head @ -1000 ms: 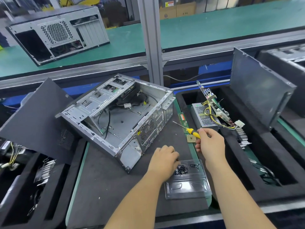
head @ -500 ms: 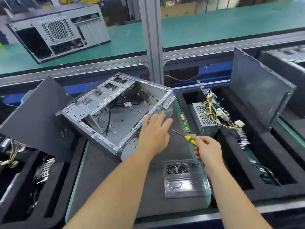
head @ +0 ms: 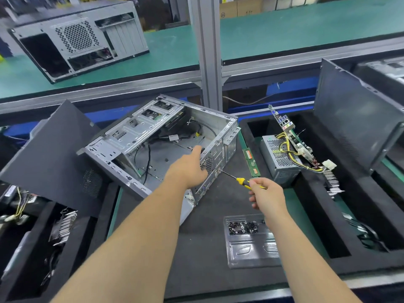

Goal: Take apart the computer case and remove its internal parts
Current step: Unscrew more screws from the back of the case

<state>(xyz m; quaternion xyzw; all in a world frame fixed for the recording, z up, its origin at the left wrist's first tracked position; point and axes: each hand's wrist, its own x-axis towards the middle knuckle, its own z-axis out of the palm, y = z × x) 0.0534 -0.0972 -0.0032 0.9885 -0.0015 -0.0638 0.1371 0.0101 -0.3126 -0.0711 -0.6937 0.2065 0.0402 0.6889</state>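
Observation:
An open silver computer case [head: 140,136] lies on its side on the dark mat, with black cables loose inside. My left hand [head: 189,168] grips the case's near top edge at the rear panel, fingers curled over the rim. My right hand [head: 266,194] holds a yellow-handled screwdriver [head: 242,181], whose tip touches the case's rear panel beside the left hand. A clear plastic tray [head: 251,250] with several dark screws sits on the mat below my right hand.
A green memory stick [head: 251,160] lies right of the case. A black foam bin on the right holds a power supply [head: 277,158], a motherboard [head: 293,136] and a dark side panel [head: 354,119]. Another dark panel [head: 50,154] leans left. A second case [head: 78,38] sits on the far shelf.
My left hand left the screw tray, moved up and took hold of the case's rear edge. My right hand swung the screwdriver tip to the rear panel.

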